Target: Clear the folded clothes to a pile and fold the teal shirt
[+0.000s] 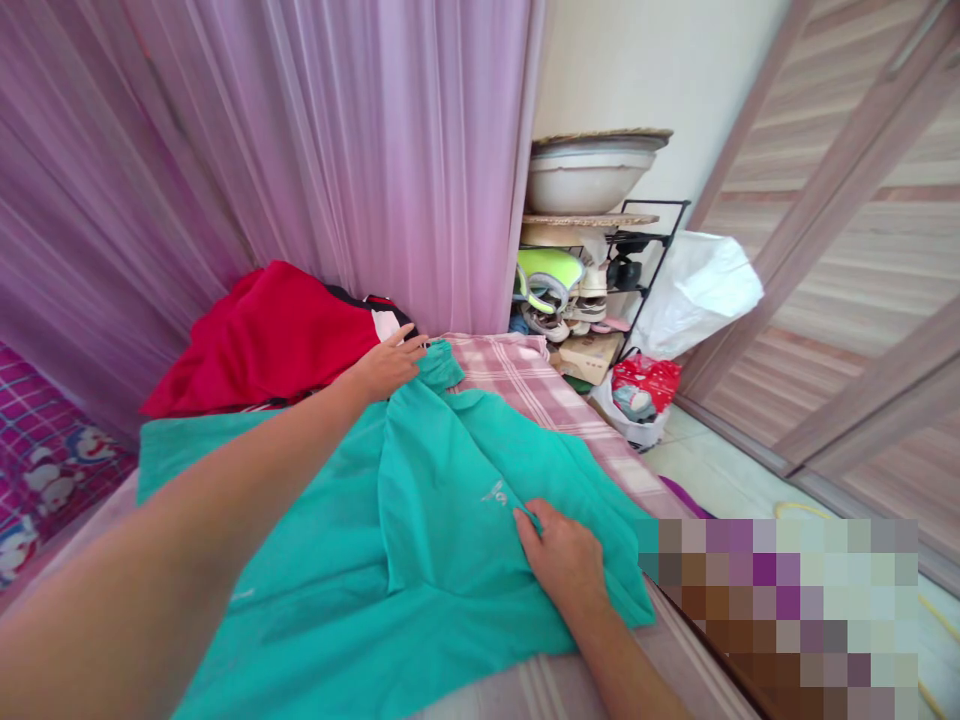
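Note:
A teal jacket (450,480) lies spread on the bed, one sleeve folded across it and a small white logo near its middle. My right hand (566,555) pinches the teal fabric just beside that logo, thumb and fingers closed on a fold. Farther up, my left hand (386,365) rests by the gathered cuff (442,365) of the sleeve, its fingers stretched out and apart. Just beyond that hand is a red garment (262,335) with black and white parts, heaped against the curtain.
A pink checked sheet (510,365) covers the bed. Purple curtains (360,150) hang behind it. At the right stand a shoe rack (649,290) topped by a large white basin (589,180), a white bag (697,290), a red bag (649,380) and a wooden wardrobe (825,280).

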`<state>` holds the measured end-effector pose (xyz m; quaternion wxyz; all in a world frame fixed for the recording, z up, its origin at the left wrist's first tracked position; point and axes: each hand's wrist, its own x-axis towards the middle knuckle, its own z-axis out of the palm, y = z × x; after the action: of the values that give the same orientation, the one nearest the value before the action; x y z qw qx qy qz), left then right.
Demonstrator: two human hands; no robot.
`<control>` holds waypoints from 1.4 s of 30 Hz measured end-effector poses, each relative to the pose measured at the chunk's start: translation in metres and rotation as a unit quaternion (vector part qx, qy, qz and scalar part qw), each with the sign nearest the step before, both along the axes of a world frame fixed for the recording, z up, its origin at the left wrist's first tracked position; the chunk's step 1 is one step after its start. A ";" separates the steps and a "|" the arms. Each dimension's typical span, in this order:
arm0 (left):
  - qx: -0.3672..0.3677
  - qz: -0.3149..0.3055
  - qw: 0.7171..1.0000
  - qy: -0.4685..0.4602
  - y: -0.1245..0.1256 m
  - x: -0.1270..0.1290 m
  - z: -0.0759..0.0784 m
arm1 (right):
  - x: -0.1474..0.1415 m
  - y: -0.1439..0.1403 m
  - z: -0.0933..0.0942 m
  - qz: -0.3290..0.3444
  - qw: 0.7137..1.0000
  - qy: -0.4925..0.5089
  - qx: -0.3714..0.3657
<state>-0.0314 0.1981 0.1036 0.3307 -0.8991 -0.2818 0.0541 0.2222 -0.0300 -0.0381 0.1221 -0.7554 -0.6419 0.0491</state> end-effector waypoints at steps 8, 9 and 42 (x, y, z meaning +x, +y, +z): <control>-0.102 0.073 0.991 -0.047 -0.094 -0.100 0.090 | -0.001 -0.001 0.005 0.003 1.000 -0.019 0.003; -0.115 0.094 0.987 -0.055 -0.105 -0.112 0.097 | -0.001 -0.001 0.004 0.004 1.000 -0.022 0.010; -0.195 0.217 0.906 -0.306 -0.231 -0.012 -0.162 | 0.008 0.000 0.005 -0.009 0.997 0.027 0.067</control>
<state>-0.0437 -0.0327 -0.0585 0.0262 -0.8345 -0.5414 -0.0995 0.2300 -0.0299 -0.0329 0.1903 -0.7500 -0.6330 0.0251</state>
